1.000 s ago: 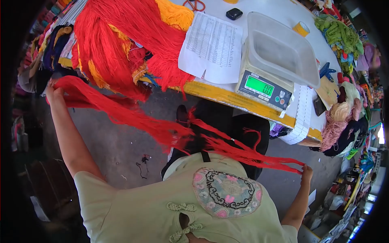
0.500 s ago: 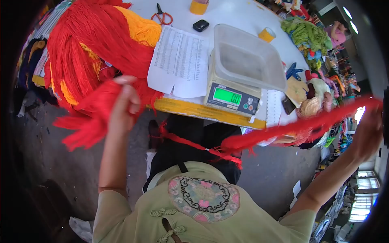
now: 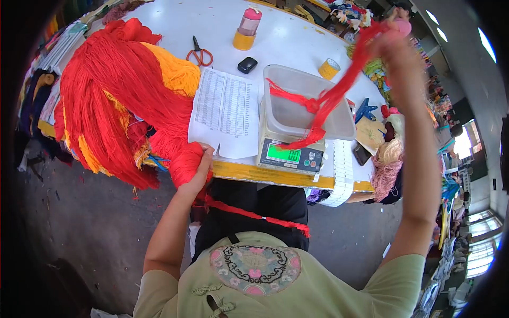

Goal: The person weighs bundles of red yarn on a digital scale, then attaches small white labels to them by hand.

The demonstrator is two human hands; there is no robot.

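Observation:
My left hand (image 3: 204,164) is closed around a bundle of red yarn (image 3: 183,165) at the table's front edge. A thin red strand (image 3: 238,211) trails from it across my lap. Raised at the upper right, my right hand (image 3: 395,53) is blurred but grips one end of a red yarn skein (image 3: 344,85). The skein's loose ends hang over a clear plastic tub (image 3: 339,130) and in front of the scale display. That tub stands on a digital scale (image 3: 265,160) whose green display reads 0.0. Left of the scale lies a printed sheet (image 3: 222,114).
A large heap of red and orange yarn (image 3: 111,79) covers the table's left side. Red-handled snips (image 3: 199,55), a black case (image 3: 247,65), a pink-capped bottle (image 3: 248,29) and a tape roll (image 3: 329,69) lie behind. Blue clips (image 3: 366,110) and pale yarn (image 3: 389,153) sit at right.
My right hand has swung up and inward, carrying the red skein from the far right to over the tub. My left hand has moved right and lower, still holding red yarn.

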